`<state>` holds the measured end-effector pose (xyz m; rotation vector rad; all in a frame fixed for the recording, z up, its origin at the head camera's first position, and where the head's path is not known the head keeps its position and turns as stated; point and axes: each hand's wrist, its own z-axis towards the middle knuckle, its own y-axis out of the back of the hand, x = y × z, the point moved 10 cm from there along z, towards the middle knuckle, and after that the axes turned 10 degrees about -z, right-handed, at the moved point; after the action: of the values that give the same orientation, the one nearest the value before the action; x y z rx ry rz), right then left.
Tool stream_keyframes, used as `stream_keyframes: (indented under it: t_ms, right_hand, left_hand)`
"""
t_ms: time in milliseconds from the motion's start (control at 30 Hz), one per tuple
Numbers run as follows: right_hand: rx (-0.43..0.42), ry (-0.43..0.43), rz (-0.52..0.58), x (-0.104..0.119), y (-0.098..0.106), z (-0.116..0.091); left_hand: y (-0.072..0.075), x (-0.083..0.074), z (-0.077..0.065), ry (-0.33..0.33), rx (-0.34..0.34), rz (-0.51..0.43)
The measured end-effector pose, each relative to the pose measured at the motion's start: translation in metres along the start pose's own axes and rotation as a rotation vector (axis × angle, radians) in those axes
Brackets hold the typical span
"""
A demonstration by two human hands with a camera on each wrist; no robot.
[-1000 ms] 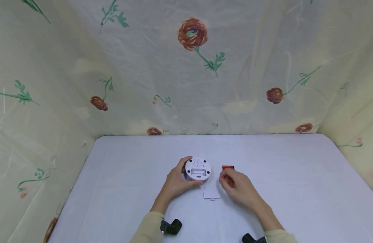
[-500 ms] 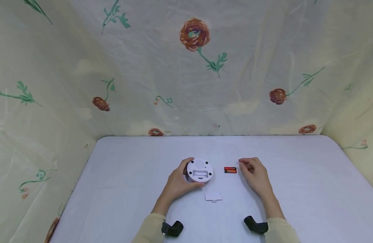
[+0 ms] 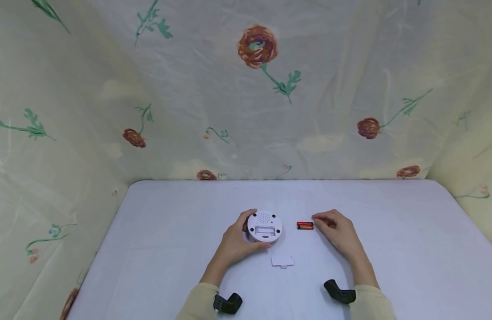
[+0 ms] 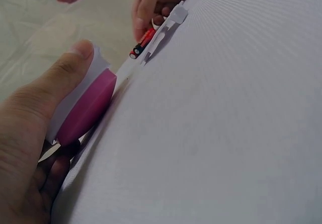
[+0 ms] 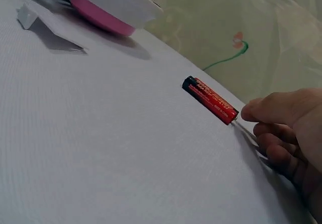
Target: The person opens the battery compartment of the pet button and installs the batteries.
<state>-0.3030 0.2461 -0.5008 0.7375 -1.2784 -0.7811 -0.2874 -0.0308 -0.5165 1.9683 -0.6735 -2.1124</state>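
My left hand (image 3: 237, 240) grips a round white-and-pink device (image 3: 264, 222) by its side, thumb in front and fingers behind. The device's white face shows speaker holes, small dark feet and a battery compartment with nothing in it. Two red-and-black AAA batteries (image 3: 305, 226) lie side by side on the table to its right. At their right end is my right hand (image 3: 337, 229), its thumb and fingertips close to the battery ends and its other fingers curled. In the right wrist view, the thumb tip is right beside the end of a battery (image 5: 210, 100).
A white battery cover (image 3: 282, 261) with a small tab lies on the table in front of the device. The white-covered table (image 3: 170, 222) ends at a flowered curtain (image 3: 190, 111) behind and at both sides. Dark wrist cameras (image 3: 228, 303) are strapped to both forearms.
My right hand lifted off the batteries and moved right, uncovering both, then came back slightly left to their right end. My left hand keeps its grip on the device.
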Motion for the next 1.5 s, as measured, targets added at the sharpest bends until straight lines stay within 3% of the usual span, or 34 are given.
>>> stream_keyframes:
  t_ms: [233, 633, 933, 1200, 1500]
  right_hand:
    - [0.038, -0.001, -0.006, 0.003, -0.004, -0.001]
    - [0.006, 0.035, -0.038, 0.007, -0.003, 0.003]
    - [-0.062, -0.005, 0.065, -0.004, 0.005, -0.002]
    - [-0.065, -0.062, 0.097, -0.007, 0.005, -0.004]
    - [-0.123, -0.046, 0.146, 0.001, 0.014, -0.003]
  left_hand:
    - [-0.001, 0.001, -0.001, 0.003, 0.009, 0.006]
    - [-0.001, 0.002, 0.0, 0.002, 0.004, 0.009]
    - [-0.001, 0.002, -0.001, 0.003, 0.012, -0.004]
    - [-0.001, 0.002, -0.001, -0.009, 0.014, 0.008]
    - [-0.001, 0.001, -0.001, 0.004, 0.011, -0.009]
